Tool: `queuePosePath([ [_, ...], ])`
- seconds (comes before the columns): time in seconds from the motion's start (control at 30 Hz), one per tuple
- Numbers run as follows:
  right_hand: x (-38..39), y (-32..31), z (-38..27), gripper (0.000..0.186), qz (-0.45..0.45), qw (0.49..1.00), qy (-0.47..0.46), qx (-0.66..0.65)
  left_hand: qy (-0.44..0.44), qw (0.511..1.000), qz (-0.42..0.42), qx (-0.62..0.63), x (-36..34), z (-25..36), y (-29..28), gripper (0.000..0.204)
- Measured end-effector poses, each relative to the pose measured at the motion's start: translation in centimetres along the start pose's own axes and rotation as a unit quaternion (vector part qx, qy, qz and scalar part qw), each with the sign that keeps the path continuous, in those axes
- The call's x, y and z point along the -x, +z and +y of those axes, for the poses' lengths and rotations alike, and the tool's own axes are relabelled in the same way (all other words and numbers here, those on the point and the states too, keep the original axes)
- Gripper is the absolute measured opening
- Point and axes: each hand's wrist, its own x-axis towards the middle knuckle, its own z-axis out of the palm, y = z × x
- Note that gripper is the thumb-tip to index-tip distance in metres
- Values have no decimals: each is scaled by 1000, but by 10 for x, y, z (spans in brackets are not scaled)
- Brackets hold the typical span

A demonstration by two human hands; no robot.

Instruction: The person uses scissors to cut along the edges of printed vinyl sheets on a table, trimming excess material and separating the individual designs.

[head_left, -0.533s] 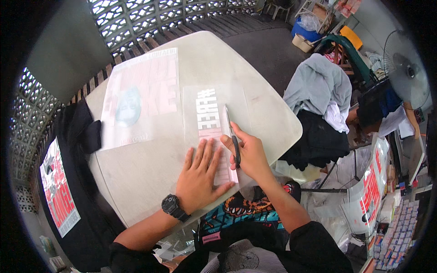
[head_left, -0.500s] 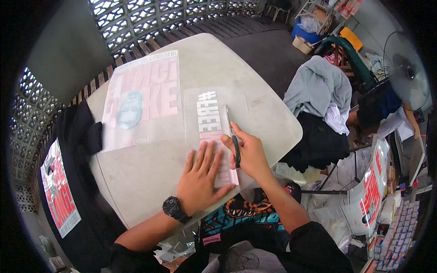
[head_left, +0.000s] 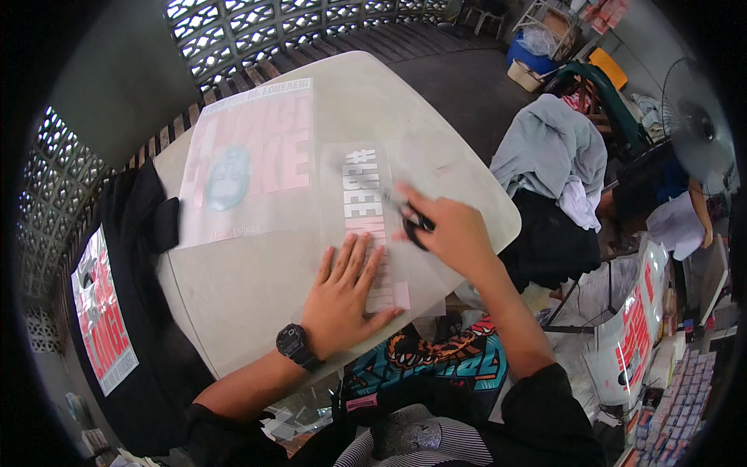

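Observation:
My left hand [head_left: 342, 300] lies flat with its fingers spread, pressing a clear film strip [head_left: 362, 198] with white and pink lettering onto the table [head_left: 440, 144]. To the right of that strip, my right hand [head_left: 455, 237] is closed round the black handles of a pair of scissors [head_left: 420, 224]. The scissor blades are smeared by motion and point up and to the left, over or beside the film; whether they touch it I cannot tell. A larger printed film sheet [head_left: 268, 128], with pale pink lettering and a bluish face print, rests farther left on the table.
A black garment [head_left: 148, 303] with a printed panel hangs at the table's left edge. Beyond the right edge are a grey cloth pile [head_left: 548, 144], a fan [head_left: 696, 124] and a printed plastic piece [head_left: 634, 335]. Colourful printed fabric [head_left: 451, 354] lies near my lap.
My right hand has moved right and slightly away from me with the scissors, whose blades have swung toward the left. The left hand stays pressed on the film strip.

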Motion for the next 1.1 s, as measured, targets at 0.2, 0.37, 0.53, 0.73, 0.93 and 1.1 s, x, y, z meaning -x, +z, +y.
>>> queuePosePath([
  [0.2, 26, -22, 56, 57, 19, 991, 4, 129, 31, 995, -94, -18, -3, -32, -59, 67],
  [0.37, 44, -30, 29, 70, 77, 996, -29, -27, -60, 997, 52, -10, 20, -35, -44, 43],
  [0.53, 153, 1, -25, 54, -86, 928, 68, -356, -95, 992, 64, -47, 64, -42, -54, 44],
  [0.73, 236, 51, -40, 54, -167, 735, 205, -624, -115, 985, 130, 4, 33, -1, -19, 53],
  [0.93, 235, 42, -60, 56, -147, 746, 211, -614, -146, 987, 37, -58, 51, 11, 0, 52],
  [1.1, 225, 40, -67, 51, -165, 759, 213, -593, -168, 980, 78, -72, 61, 27, 11, 48],
])
